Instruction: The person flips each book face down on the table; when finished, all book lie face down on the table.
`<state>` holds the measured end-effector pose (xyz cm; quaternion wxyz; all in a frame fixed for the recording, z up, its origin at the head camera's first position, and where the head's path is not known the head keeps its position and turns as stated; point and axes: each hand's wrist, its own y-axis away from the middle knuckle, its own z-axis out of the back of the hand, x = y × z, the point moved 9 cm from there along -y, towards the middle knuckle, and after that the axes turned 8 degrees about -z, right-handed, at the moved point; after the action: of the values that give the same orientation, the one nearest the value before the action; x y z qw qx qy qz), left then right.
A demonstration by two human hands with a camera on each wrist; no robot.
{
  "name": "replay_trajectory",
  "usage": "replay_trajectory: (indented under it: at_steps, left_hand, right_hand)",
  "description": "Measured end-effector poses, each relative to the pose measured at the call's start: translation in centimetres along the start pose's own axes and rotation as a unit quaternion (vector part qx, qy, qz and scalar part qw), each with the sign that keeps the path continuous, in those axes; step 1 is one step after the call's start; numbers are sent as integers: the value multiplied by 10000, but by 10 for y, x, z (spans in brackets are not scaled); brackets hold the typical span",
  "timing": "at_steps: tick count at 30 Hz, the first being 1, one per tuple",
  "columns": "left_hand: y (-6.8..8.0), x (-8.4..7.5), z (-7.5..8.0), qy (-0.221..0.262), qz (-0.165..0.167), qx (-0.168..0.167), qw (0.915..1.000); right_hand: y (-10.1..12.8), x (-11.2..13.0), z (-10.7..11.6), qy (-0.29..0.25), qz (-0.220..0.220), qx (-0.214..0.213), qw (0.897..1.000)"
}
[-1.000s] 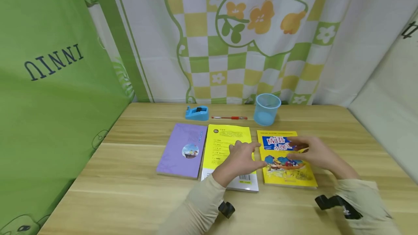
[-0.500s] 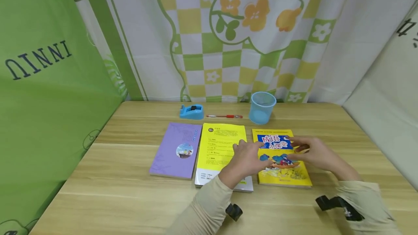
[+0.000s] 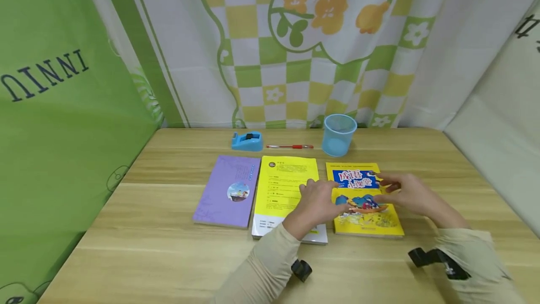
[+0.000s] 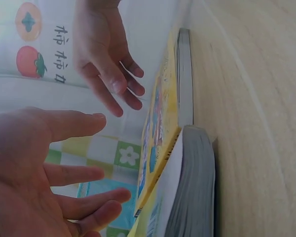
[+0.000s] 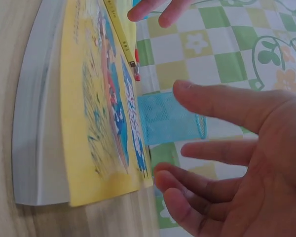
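Note:
My left hand point(image 3: 315, 205) hovers above the right part of a yellow and white book point(image 3: 283, 191), fingers apart and holding nothing. To its right lies a yellow book point(image 3: 367, 222) with a blue title panel and a boat picture. Over that book's right edge is my right hand point(image 3: 411, 196), fingers loosely bent and free of any object. The left wrist view has a gap between the left hand point(image 4: 64, 173) and the books. From the right wrist, the right hand point(image 5: 227, 163) also appears apart from the yellow book point(image 5: 96, 118).
A purple book point(image 3: 228, 191) lies at the left of the row. Behind the books are a blue tape dispenser point(image 3: 247, 141), a red pen point(image 3: 290, 147) and a blue mesh pen cup point(image 3: 339, 136). A patterned curtain point(image 3: 295, 74) hangs along the table's back edge.
The head view has turned slightly, so the books appear further left. Both hands have drifted a little to the right relative to the books, which lie as before.

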<state>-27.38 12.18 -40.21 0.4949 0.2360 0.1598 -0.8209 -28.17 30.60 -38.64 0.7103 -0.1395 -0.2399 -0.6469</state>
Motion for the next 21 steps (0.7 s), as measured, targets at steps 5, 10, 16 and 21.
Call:
replay_trajectory:
  at_steps: [5, 10, 16, 21]
  left_hand:
    - [0, 2, -3, -74, 120, 52, 9999]
    - [1, 4, -8, -193, 225, 187, 9994]
    - [1, 4, -12, -131, 212, 261, 9993]
    - [1, 3, -15, -21, 184, 270, 9995]
  right_hand:
    - [-1, -7, -1, 46, -231, 77, 9997]
    - [-4, -19, -5, 131, -627, 263, 9976]
    - [-6, -24, -10, 249, -888, 415, 9949]
    - [-8, -30, -15, 427, -1140, 542, 9911]
